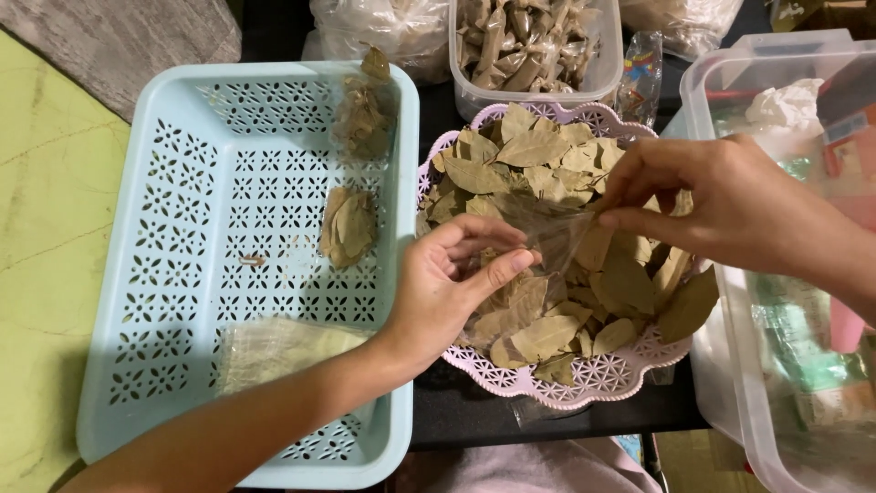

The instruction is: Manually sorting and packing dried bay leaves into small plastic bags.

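A pink lattice basket (584,382) in the middle holds a heap of dried bay leaves (538,164). Over it, my left hand (447,292) and my right hand (730,205) together pinch a small clear plastic bag (552,239), one at each end. The left thumb and fingers grip its near edge; the right fingertips hold the far edge. The bag looks empty and stretched between the hands.
A light blue perforated tray (182,274) at left holds two filled leaf packets (347,228) and a stack of clear bags (274,347). A clear tub of filled packets (534,46) stands behind. A large clear bin (794,274) sits at right.
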